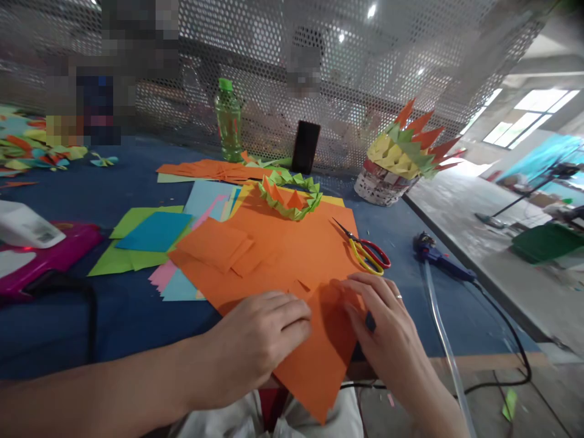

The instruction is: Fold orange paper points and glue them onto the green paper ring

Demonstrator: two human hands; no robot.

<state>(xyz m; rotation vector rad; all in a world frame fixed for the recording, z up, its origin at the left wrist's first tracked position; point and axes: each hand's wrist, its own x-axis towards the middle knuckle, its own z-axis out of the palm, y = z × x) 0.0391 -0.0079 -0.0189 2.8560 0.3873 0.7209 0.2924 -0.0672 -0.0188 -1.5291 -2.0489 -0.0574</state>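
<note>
A large orange paper sheet (292, 243) lies at the middle of the table, with small cut orange squares (214, 243) on its left part. In front of me, orange paper (319, 371) reaches past the table's front edge, one corner pointing down over my lap. My left hand (262, 334) is closed at its left side, fingers curled together and fingertips on the paper. With thumb and fingers, my right hand (381, 316) grips the paper at its right edge; a ring is on one finger. Scissors (365, 249) with red and yellow handles lie just beyond my right hand, blades apart.
A green folded-paper ring (296, 198), a bottle (228, 121) and a phone (305, 146) stand farther back. At right are a papered pot (383, 182) with paper spikes and a blue glue gun (440, 258) with a glue stick. Coloured papers (155, 234) and a magenta device (55, 249) lie left.
</note>
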